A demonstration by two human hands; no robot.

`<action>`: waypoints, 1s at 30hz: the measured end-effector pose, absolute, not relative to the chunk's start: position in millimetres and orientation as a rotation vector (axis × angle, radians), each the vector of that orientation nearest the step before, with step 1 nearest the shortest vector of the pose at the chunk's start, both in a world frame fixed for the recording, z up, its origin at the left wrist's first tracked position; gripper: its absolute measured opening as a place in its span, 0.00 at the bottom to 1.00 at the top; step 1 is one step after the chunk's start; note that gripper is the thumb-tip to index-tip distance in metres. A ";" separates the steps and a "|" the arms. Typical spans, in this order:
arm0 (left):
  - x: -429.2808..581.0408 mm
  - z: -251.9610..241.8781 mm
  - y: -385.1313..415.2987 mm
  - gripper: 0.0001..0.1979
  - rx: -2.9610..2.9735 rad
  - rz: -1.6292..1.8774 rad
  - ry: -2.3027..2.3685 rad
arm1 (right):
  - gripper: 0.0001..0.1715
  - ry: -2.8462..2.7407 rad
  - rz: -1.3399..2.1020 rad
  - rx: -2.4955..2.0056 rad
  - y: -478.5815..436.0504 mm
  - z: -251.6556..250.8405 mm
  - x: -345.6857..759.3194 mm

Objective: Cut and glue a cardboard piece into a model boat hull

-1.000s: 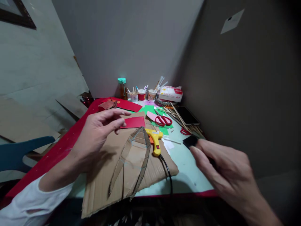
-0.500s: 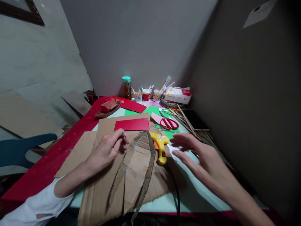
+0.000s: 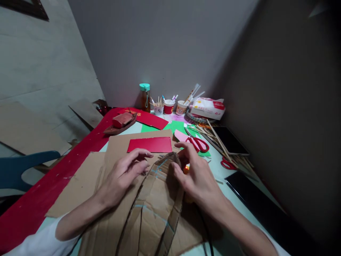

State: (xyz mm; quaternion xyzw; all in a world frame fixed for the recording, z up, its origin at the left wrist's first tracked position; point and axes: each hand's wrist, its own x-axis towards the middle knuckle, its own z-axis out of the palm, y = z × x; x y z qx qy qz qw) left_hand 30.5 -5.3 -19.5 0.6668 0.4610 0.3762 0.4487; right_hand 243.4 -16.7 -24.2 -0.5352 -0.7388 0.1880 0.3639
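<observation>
A boat-shaped cardboard piece with bent-up side strips and blue pen lines lies in front of me, its pointed end facing away. My right hand is at the right side of that tip. Its thumb is on the inner side and its fingers are apart beyond the strip; whether they press on it is unclear. Beside the left edge of the tip, my left hand hovers with loosely bent fingers, holding nothing. Behind my right hand a hot glue gun is mostly hidden, with a small orange light showing.
Flat cardboard lies underneath, with a red card strip on it. Red-handled scissors, wooden sticks and a tablet are at right. A black flat object lies nearer. Paper cups and a bottle stand behind.
My right hand has moved left to the boat tip, now covering most of the glue gun. My left hand stays beside the boat, its fingers a little more extended. The view has shifted slightly.
</observation>
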 end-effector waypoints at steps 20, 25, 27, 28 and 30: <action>61.2 -23.7 -23.1 0.06 1.632 0.811 1.088 | 0.21 -1.655 0.821 -0.975 -31.9 -3.6 248.8; 58.7 -24.5 -29.0 0.07 1.777 0.868 1.057 | 0.16 -1.763 0.678 -0.904 -34.3 0.8 254.3; 57.1 -26.6 -31.9 0.07 1.850 0.884 1.100 | 0.15 -1.839 0.596 -0.859 -35.4 0.5 255.8; 56.4 -27.7 -33.3 0.07 1.890 0.879 1.117 | 0.15 -1.862 0.571 -0.828 -36.0 0.2 256.2; 55.6 -29.3 -36.0 0.06 1.999 0.890 1.106 | 0.18 -1.888 0.547 -0.768 -37.0 -0.5 256.6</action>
